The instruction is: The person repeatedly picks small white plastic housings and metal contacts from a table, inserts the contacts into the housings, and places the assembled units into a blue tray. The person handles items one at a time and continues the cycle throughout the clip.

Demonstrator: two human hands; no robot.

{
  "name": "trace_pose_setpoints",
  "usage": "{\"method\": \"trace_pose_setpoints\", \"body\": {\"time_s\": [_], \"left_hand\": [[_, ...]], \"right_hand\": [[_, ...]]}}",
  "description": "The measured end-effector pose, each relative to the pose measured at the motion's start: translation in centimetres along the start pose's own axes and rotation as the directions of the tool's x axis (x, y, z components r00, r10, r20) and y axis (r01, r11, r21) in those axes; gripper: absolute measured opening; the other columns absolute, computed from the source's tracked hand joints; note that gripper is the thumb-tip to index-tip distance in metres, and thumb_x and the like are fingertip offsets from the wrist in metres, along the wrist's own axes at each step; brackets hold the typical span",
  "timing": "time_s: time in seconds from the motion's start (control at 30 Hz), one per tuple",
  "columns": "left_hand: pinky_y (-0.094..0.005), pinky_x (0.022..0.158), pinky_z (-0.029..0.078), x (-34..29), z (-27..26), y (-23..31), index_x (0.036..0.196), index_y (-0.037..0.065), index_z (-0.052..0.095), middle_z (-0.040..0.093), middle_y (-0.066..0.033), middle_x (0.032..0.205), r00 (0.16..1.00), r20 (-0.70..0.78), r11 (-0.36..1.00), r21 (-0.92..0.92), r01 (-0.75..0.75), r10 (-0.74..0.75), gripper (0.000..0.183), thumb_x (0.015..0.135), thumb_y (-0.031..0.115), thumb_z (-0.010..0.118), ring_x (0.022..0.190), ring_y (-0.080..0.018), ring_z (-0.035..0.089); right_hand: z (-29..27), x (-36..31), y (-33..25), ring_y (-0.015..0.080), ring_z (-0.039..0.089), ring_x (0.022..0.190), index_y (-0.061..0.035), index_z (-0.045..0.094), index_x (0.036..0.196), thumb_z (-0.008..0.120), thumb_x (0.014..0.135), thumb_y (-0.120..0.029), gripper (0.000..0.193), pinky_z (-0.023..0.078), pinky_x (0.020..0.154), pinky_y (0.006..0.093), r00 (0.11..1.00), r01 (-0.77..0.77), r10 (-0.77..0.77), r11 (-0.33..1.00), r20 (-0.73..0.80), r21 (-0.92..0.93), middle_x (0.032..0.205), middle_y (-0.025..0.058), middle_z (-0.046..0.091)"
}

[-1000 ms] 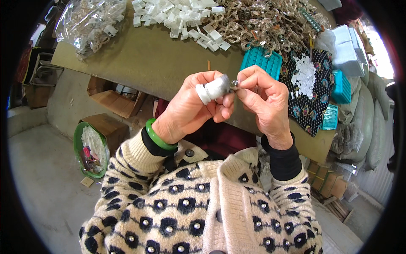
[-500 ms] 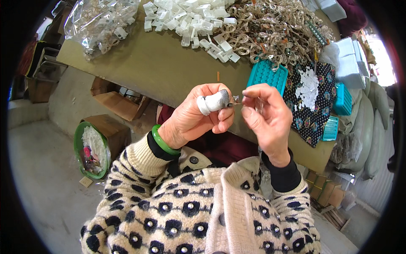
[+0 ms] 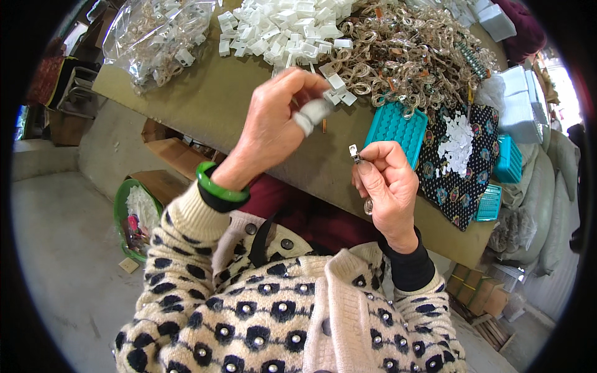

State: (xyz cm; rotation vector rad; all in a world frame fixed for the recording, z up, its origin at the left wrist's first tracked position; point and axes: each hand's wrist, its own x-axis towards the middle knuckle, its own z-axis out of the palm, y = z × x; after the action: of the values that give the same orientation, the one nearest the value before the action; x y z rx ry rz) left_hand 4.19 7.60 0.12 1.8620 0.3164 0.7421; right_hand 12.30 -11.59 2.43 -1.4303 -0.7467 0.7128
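My right hand (image 3: 392, 189) is closed in a pinch on a small metal clip (image 3: 355, 155) with a white tip, held upright above the table's front edge. A clear plastic ring (image 3: 368, 206) hangs below those fingers. My left hand (image 3: 277, 118), slightly blurred, reaches over the table with curled fingers, thumb and forefinger apart. White wrapping covers its thumb. The fingertips are beside several loose white plastic cases (image 3: 339, 92) at the near edge of a heap of white cases (image 3: 289, 31); whether they touch one is unclear.
A heap of clear ring-shaped parts (image 3: 410, 56) lies at the far right, near a teal ridged tray (image 3: 393, 132). White flat pieces (image 3: 457, 143) rest on a patterned cloth (image 3: 463, 193). A clear bag of parts (image 3: 158, 37) is at far left; a green basin (image 3: 122, 214) stands below.
My hands have moved apart. The left hand went forward to the white cases. The right hand is slightly lower and holds the clip, which was between both hands before.
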Motion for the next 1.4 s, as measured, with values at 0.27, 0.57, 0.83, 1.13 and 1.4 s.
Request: {"method": "trace_pose_setpoints", "body": {"time_s": [0.27, 0.57, 0.83, 1.13, 1.4], "left_hand": [[-0.0381, 0.070, 0.050, 4.4, -1.2, -2.5, 0.087, 0.004, 0.061, 0.060, -0.0085, 0.088, 0.932, 0.179, 0.689, 0.633, -0.354, 0.315, 0.016, 0.075, -0.005, 0.063, 0.086, -0.0321, 0.060], [-0.0223, 0.059, 0.045, 2.7, -2.2, 0.6, 0.095, 0.000, 0.066, 0.064, 0.0014, 0.075, 0.896, 0.203, 0.895, -0.131, 0.425, -0.396, 0.008, 0.091, 0.001, 0.060, 0.068, -0.0057, 0.058], [-0.0240, 0.073, 0.051, -0.9, 0.7, 1.3, 0.102, -0.002, 0.063, 0.061, -0.0059, 0.099, 0.997, 0.081, 0.984, -0.175, 0.001, 0.013, 0.016, 0.087, -0.006, 0.062, 0.090, -0.0117, 0.064], [-0.0298, 0.087, 0.053, -4.3, 2.7, 2.7, 0.129, -0.002, 0.054, 0.067, -0.0108, 0.114, 0.927, 0.204, 0.439, -0.834, 0.333, -0.316, 0.042, 0.090, 0.009, 0.067, 0.101, -0.0171, 0.065], [-0.0326, 0.081, 0.057, -4.9, 2.1, 2.5, 0.129, -0.004, 0.056, 0.066, -0.0147, 0.113, 0.892, 0.291, 0.308, -0.863, 0.401, -0.346, 0.038, 0.092, 0.003, 0.062, 0.094, -0.0200, 0.067]], "right_hand": [[-1.2, 0.2, 0.4, 0.0038, 0.046, 0.060, -0.0024, 0.053, 0.105, 0.056, 0.098, -0.006, 0.009, 0.037, 0.053, 0.0187, 0.997, -0.080, 0.083, 0.965, 0.000, 0.250, 0.072, 0.0000, 0.055], [-1.5, 2.1, -0.5, 0.0087, 0.057, 0.071, -0.0011, 0.054, 0.106, 0.057, 0.097, -0.004, 0.010, 0.046, 0.067, 0.0205, 0.993, 0.086, -0.059, 0.958, -0.105, 0.274, 0.099, 0.0112, 0.065], [0.3, 1.6, -0.4, 0.0127, 0.064, 0.084, 0.0017, 0.052, 0.107, 0.052, 0.097, 0.002, 0.010, 0.052, 0.073, 0.0245, 0.986, 0.163, -0.159, 0.982, -0.050, 0.093, 0.117, 0.0148, 0.061], [1.5, 0.6, 0.3, 0.0165, 0.064, 0.092, 0.0026, 0.051, 0.107, 0.052, 0.097, 0.002, 0.010, 0.056, 0.079, 0.0311, 0.900, 0.426, -0.436, 0.879, 0.002, -0.215, 0.120, 0.0207, 0.058], [1.1, 0.4, -0.7, 0.0086, 0.061, 0.082, 0.0047, 0.057, 0.103, 0.057, 0.094, 0.006, 0.009, 0.051, 0.074, 0.0202, 0.950, 0.298, -0.302, 0.953, -0.079, -0.054, 0.104, 0.0085, 0.058]]}}
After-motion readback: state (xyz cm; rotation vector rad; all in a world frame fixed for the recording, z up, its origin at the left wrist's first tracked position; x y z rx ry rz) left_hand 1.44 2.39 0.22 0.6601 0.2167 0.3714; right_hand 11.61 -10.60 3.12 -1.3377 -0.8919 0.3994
